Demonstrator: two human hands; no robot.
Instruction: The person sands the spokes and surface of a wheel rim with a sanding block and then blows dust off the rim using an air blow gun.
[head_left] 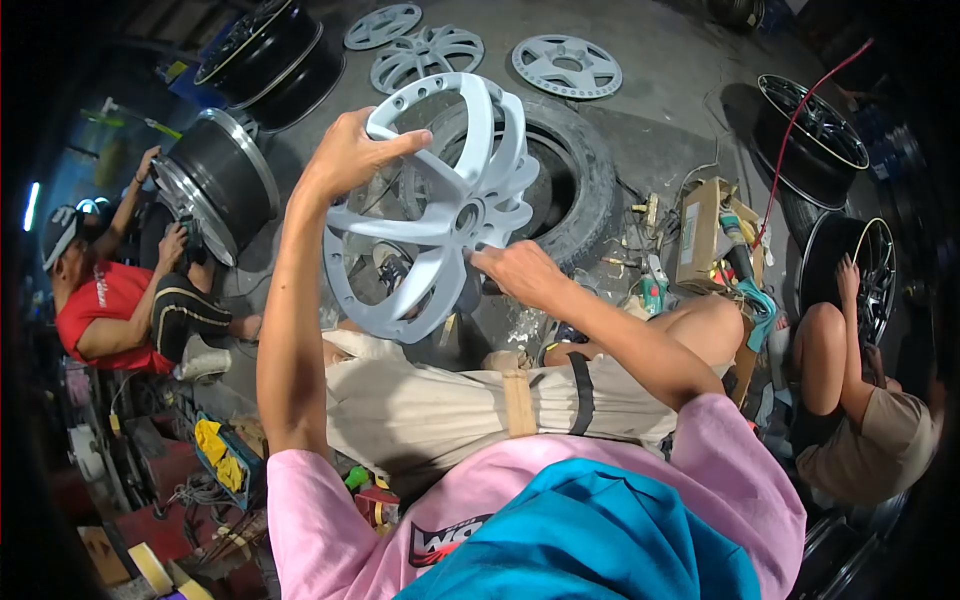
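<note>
A grey wheel face [440, 240] with curved spokes and a round hub is tilted up in front of my lap. My left hand [350, 155] is closed on its upper left rim, the thumb lying along the edge. At the hub, my right hand [522, 272] has its fingers curled against the lower spokes. Something small and dark shows at those fingertips, but I cannot make out what it is. Behind the wheel face lies a worn black tire [590, 200], partly hidden by it.
More grey wheel faces [567, 67] lie on the floor ahead. A cardboard box [703, 235] with tools stands at the right. On the left, a person in a red shirt [115, 310] works at a wheel [225, 170]; another person [870, 440] sits right, touching a black wheel [848, 265].
</note>
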